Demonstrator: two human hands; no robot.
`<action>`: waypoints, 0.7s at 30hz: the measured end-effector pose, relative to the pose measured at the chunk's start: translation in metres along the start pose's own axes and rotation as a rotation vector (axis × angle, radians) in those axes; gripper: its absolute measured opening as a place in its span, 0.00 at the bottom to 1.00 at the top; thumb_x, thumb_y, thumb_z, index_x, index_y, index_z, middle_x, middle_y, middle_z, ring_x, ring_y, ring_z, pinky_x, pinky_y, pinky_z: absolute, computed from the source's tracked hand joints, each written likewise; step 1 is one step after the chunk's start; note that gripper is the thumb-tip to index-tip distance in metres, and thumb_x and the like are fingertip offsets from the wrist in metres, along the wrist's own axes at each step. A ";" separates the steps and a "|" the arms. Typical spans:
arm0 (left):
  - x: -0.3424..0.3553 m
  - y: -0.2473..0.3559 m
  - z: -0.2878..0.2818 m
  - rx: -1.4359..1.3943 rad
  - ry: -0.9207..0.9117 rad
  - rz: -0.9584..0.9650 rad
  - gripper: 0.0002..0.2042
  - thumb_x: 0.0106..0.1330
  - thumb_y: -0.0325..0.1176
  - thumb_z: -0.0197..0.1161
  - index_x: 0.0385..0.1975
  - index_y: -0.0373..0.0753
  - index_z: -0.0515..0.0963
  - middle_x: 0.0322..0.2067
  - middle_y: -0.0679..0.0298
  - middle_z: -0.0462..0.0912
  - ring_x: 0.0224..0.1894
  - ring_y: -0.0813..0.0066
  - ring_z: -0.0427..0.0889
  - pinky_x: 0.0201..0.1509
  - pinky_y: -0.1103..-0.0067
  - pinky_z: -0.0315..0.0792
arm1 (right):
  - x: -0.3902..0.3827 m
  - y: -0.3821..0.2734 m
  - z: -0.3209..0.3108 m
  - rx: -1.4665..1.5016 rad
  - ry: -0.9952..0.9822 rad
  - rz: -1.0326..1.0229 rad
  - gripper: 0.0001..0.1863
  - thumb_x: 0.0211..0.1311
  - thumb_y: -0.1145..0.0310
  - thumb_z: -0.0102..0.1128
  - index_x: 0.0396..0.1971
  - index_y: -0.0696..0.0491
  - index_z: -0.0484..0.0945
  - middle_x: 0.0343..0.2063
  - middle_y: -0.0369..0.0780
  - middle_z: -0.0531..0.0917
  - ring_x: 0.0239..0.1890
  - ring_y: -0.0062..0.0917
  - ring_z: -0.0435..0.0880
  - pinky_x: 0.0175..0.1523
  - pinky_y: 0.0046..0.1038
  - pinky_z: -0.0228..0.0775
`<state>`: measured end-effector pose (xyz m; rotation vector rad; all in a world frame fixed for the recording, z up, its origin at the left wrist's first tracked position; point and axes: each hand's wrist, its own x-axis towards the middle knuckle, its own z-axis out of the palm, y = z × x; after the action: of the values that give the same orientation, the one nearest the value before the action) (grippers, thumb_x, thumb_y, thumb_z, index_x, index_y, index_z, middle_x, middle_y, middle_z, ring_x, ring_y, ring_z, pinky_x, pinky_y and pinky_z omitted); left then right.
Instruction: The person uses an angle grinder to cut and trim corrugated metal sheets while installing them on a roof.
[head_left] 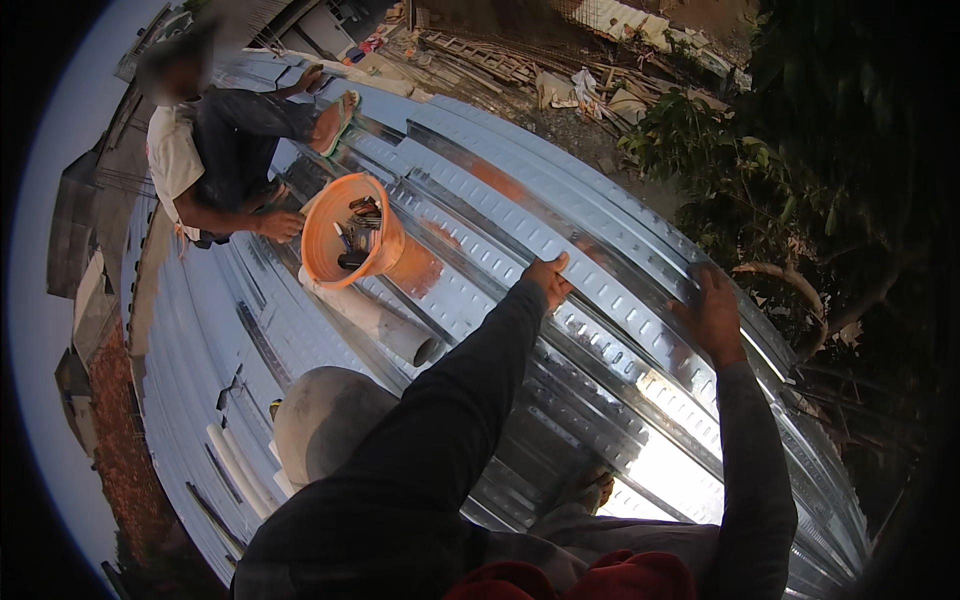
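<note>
Both of the person's arms reach up from the lower edge of the frame onto a roof of shiny corrugated metal sheets (pixel 560 215). The left hand (pixel 548 278), at the centre of the frame, lies on a long ribbed metal strip (pixel 600 285) that runs diagonally from the upper left toward the lower right; its fingers are spread flat on the metal and its grip closes on nothing. The right hand (pixel 714 312), right of centre, rests on the same run of sheeting nearer the roof's outer edge, fingers curved over a rib, pressing rather than clasping as far as can be told.

Judging by this, the step in hand is steadying or aligning the strip against the sheet below it. The next move would call for both palms to keep even pressure so the ribs seat into one another, with care near the sharp outer edge where the tree branches (pixel 790 200) crowd in.

In the upper left of the frame an orange bucket (pixel 335 250) with small tools or fasteners inside sits on the roof, a white pipe (pixel 385 325) lying just below it. A second person (pixel 215 150) crouches beside the bucket, one hand (pixel 280 225) near its rim. The wearer's foot (pixel 596 490) shows low in the frame, planted on the sheets.
</note>
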<state>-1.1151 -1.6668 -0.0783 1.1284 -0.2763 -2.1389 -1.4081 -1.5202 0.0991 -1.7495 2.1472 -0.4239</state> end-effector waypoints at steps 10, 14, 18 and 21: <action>0.004 -0.033 0.006 -0.100 0.119 -0.073 0.19 0.69 0.32 0.66 0.54 0.31 0.71 0.49 0.52 0.82 0.55 0.53 0.80 0.68 0.56 0.69 | 0.002 0.031 0.001 -0.153 -0.031 0.122 0.43 0.51 0.49 0.74 0.64 0.53 0.68 0.65 0.51 0.69 0.67 0.47 0.68 0.68 0.44 0.64; -0.015 -0.050 0.020 -0.116 -0.037 -0.019 0.22 0.68 0.34 0.68 0.58 0.38 0.68 0.52 0.60 0.79 0.59 0.56 0.77 0.64 0.58 0.70 | 0.012 0.057 -0.048 -0.228 0.143 0.127 0.43 0.53 0.46 0.72 0.63 0.54 0.69 0.61 0.53 0.74 0.63 0.49 0.73 0.64 0.45 0.68; -0.059 -0.062 0.065 -0.194 -0.180 -0.047 0.19 0.69 0.32 0.66 0.57 0.41 0.70 0.51 0.64 0.79 0.57 0.64 0.78 0.60 0.61 0.74 | 0.020 0.040 -0.110 -0.167 0.110 0.227 0.38 0.54 0.42 0.68 0.54 0.58 0.76 0.46 0.54 0.84 0.50 0.48 0.83 0.55 0.44 0.74; -0.077 -0.069 0.092 -0.217 -0.168 0.024 0.16 0.70 0.32 0.64 0.55 0.42 0.72 0.51 0.67 0.80 0.57 0.67 0.78 0.60 0.63 0.74 | 0.027 0.039 -0.147 -0.199 -0.127 0.279 0.32 0.54 0.41 0.67 0.40 0.60 0.83 0.34 0.53 0.86 0.40 0.47 0.87 0.48 0.43 0.76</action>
<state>-1.1917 -1.5761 -0.0069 0.8206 -0.1279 -2.1853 -1.5115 -1.5365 0.2123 -1.4936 2.3592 -0.0267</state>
